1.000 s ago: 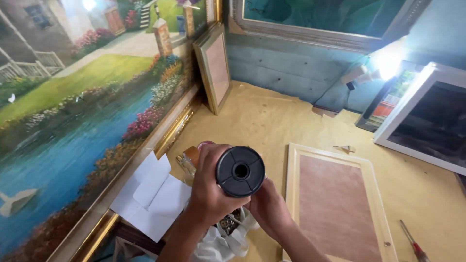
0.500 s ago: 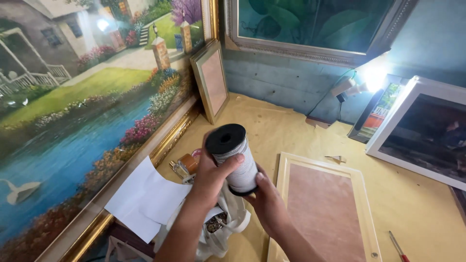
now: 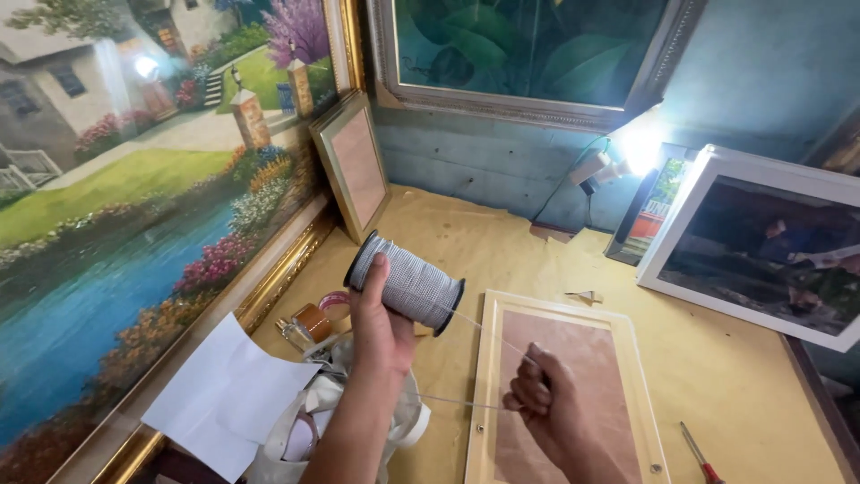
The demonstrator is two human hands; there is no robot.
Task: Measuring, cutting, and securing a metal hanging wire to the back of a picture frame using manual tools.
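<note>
My left hand grips a spool of grey-white cord with black end flanges, held up above the table and tilted to the right. A thin strand runs from the spool down to my right hand, which is closed on it over a pale wooden picture frame lying face down with its brown backing board up. A second length of the strand leads left from the right hand toward my left forearm.
A large gold-framed landscape painting leans at the left, a small frame beside it. White paper sheets, a tape roll and a cloth bag lie below the left arm. A white-framed picture, lamp and red-handled tool are on the right.
The spool has turned from end-on to side-on. My right hand has left the spool and moved down and right, drawing a strand out over the frame.
</note>
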